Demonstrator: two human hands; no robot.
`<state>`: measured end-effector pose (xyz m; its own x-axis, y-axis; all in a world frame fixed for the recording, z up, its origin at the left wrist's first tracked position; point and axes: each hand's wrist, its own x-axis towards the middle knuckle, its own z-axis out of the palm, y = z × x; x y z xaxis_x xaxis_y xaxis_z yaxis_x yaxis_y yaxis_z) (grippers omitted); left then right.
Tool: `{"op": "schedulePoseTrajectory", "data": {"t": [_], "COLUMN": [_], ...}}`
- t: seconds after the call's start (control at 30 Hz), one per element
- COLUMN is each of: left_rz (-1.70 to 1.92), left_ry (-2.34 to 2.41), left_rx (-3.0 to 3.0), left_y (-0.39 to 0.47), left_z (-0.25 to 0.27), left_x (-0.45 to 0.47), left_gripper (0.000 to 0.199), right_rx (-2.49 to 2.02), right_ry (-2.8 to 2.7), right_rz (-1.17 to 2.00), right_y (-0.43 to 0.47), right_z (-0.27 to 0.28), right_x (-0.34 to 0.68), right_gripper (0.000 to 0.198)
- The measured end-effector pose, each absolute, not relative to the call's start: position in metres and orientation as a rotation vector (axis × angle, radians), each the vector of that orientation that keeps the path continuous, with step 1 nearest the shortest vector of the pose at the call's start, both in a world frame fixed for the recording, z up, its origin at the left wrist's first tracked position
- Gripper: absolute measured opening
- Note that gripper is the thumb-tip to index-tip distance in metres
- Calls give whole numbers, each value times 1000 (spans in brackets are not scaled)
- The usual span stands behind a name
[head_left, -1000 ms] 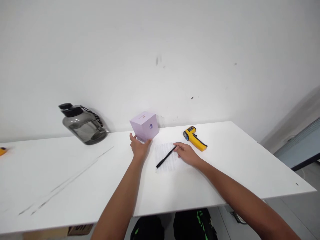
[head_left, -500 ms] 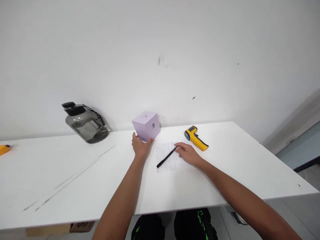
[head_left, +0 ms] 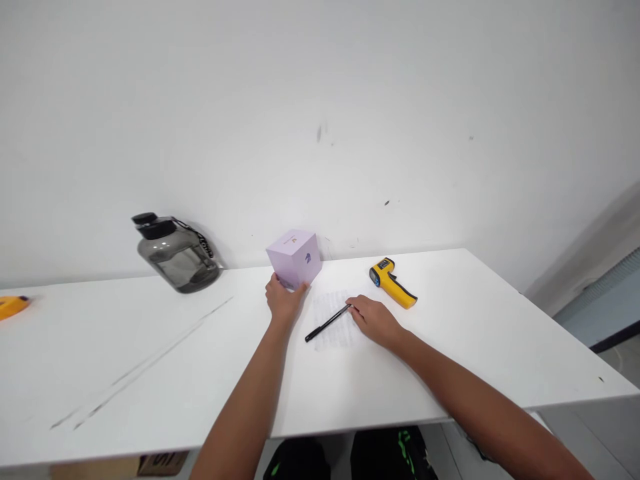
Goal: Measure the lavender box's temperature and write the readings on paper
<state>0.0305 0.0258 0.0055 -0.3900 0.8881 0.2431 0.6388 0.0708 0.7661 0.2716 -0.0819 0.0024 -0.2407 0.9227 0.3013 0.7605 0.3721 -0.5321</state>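
Observation:
My left hand (head_left: 285, 298) has its thumb and fingers around the lower near corner of a lilac cube-shaped box (head_left: 294, 259), which sits close to the wall. Between the fingertips of my right hand (head_left: 373, 319) is one end of a black pen (head_left: 326, 324); its other end points toward the front left. Under the pen lies a sheet of paper (head_left: 333, 340) with faint, blurred lines, partly covered by my right hand. A yellow and black infrared thermometer (head_left: 393, 283) rests just behind that hand.
A grey see-through water bottle (head_left: 177, 255) with a black lid stands at the back left. An orange object (head_left: 13, 307) is cut off at the left edge. The white table (head_left: 150, 387) meets a wall behind and ends at the right.
The pen has tilted flatter, its free end shifting left. My left hand stays at the box. The whole view has shifted slightly, so everything appears lower.

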Motion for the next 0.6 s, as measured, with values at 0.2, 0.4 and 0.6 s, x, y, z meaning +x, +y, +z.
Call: {"op": "schedulePoseTrajectory", "data": {"t": [0.2,0.4,0.6], "left_rz": [1214,1225,1242], "left_ry": [2052,2055,2037], "left_rx": [1523,1543,1536], "left_y": [26,27,25], "left_z": [7,5,7], "left_x": [31,31,33], "left_gripper": [98,96,96], "right_rx": [-1632,-1650,-1252], "right_ry": [-2121,-2089,-1840], "right_rz": [323,358,866], "right_y": [-81,-80,-141], "right_z": [10,11,67], "right_x": [276,276,263], "right_gripper": [36,35,50]}}
